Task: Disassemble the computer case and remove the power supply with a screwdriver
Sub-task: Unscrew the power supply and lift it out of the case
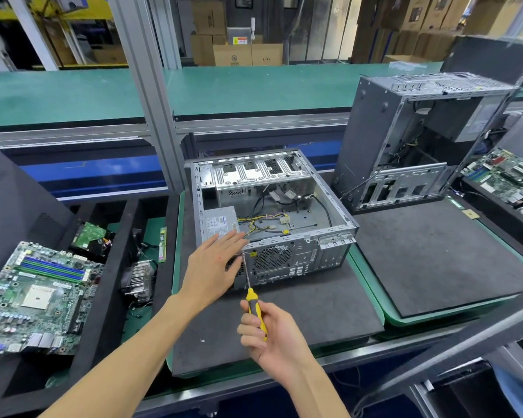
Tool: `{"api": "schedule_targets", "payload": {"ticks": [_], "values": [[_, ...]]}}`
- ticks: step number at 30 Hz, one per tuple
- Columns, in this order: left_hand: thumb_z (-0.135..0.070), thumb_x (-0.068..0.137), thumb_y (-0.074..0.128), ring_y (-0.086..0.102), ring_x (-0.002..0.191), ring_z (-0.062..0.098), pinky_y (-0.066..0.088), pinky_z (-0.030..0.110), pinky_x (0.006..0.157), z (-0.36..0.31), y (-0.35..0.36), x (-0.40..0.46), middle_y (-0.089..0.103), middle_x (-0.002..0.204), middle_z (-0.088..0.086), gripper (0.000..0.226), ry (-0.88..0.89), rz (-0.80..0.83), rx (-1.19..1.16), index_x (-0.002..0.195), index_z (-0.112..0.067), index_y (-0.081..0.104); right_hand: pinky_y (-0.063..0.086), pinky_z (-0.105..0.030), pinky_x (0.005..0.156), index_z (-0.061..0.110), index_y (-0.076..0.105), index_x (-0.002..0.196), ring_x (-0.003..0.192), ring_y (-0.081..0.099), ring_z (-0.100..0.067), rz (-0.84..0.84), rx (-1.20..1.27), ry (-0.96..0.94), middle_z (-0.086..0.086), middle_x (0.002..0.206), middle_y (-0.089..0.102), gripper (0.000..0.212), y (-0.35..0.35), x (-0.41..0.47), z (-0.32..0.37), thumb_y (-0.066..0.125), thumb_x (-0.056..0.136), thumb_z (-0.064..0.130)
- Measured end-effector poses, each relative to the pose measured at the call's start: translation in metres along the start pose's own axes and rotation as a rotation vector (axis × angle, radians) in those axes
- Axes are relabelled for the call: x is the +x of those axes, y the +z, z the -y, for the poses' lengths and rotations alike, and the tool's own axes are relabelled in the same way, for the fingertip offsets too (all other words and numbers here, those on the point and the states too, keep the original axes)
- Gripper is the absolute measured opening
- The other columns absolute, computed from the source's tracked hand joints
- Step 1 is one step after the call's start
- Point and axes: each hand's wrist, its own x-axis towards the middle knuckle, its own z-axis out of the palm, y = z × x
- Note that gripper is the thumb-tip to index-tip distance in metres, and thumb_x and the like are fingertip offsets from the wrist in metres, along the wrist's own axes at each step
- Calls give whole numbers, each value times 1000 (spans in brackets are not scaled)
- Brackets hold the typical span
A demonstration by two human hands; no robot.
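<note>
two computer cases: one open case [272, 212] lies on its side on a dark mat [314, 312] at the middle of the table, one second case [411, 140] stands upright to its far right. one power supply [221, 223] sits in the open case's near left corner. left hand [212, 267] rests flat on that corner, fingers straight and slightly spread. right hand [272, 336] grips one yellow screwdriver [252, 300], its fingers curled round the handle, tip at the rear panel. two motherboards: one near left [34, 297], one far right [507, 176]. green table edging, stacked cardboard boxes [233, 40] far behind.
</note>
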Motion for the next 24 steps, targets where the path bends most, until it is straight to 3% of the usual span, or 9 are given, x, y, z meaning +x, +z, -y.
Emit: {"api": "schedule_targets", "payload": {"ticks": [4, 7, 11, 14, 20, 24], "values": [[-18, 90, 70, 51, 134, 9, 42, 40, 112, -1, 0, 0, 58, 140, -8, 41, -2, -7, 1, 131, -21, 66, 27, -19, 29, 1, 60, 96, 42, 33, -9, 32, 19, 4, -4, 69, 42, 16, 4, -5, -1, 57, 98, 16], [-18, 90, 71, 51, 133, 9, 42, 40, 112, -1, 0, 0, 58, 140, -8, 41, 3, -9, 1, 131, -20, 66, 24, -18, 26, 2, 60, 92, 38, 29, -7, 49, -20, -22, -1, 64, 35, 13, 7, -7, -2, 64, 93, 14], [-18, 91, 70, 50, 134, 9, 41, 39, 112, -1, 0, 0, 58, 140, -8, 41, 2, -5, 3, 132, -21, 65, 21, -19, 30, -1, 63, 100, 43, 25, -8, 10, -74, -26, 1, 69, 25, 20, 5, -4, -3, 58, 97, 18], [-17, 91, 69, 51, 134, 10, 41, 40, 112, 0, 0, 0, 58, 140, -8, 41, 1, 5, 4, 132, -21, 65, 26, -22, 34, -9, 69, 103, 48, 28, -11, 9, -20, 8, -2, 70, 31, 32, 1, -2, -3, 50, 98, 16], [-17, 91, 70, 51, 134, 10, 41, 40, 112, -1, -1, 1, 58, 140, -8, 42, -2, 16, 9, 132, -20, 65, 29, -19, 32, -1, 63, 93, 44, 35, -10, 53, 55, 9, -4, 70, 43, 16, 6, -5, -1, 57, 96, 14], [-18, 91, 70, 50, 134, 11, 40, 40, 113, -2, -2, 1, 57, 141, -8, 43, 1, 21, 7, 134, -20, 63, 22, -17, 29, 1, 62, 85, 36, 29, -7, 31, 3, -46, 0, 62, 35, 11, 9, -6, 2, 65, 89, 11]]}}
